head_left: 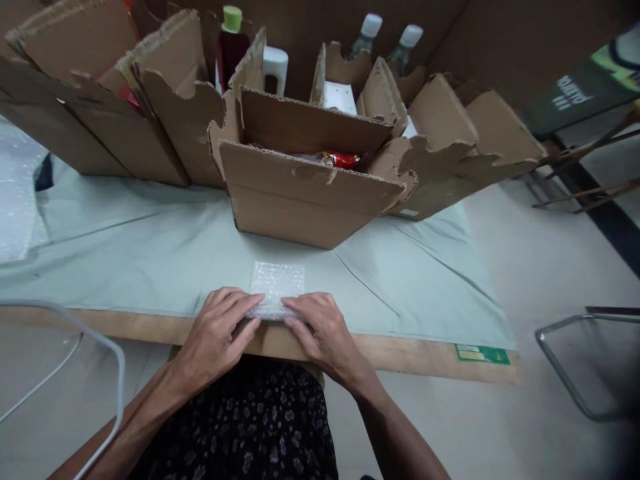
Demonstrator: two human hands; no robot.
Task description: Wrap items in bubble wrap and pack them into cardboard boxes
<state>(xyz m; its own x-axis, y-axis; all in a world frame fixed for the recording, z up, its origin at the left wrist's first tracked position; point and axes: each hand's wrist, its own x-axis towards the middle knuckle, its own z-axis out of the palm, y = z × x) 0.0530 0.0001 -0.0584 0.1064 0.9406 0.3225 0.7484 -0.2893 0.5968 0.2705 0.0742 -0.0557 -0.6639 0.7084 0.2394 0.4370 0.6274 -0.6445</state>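
A small piece of bubble wrap [278,279] lies on the pale green cloth at the table's near edge. Its near side looks folded or rolled into a thicker strip. My left hand [223,323] grips the left end of that strip between thumb and fingers. At the right end, my right hand [320,327] pinches it the same way. Whether anything is wrapped inside cannot be seen. Just beyond the wrap stands an open cardboard box [295,200] with red shiny packets in it.
More cut-open cardboard boxes [165,127] line the back, holding a green-capped bottle [233,47], a white-handled container [275,67] and clear bottles. A larger bubble wrap sheet [17,193] lies at left. A grey cable [117,373] hangs at front left. A metal-framed chair [560,373] stands right.
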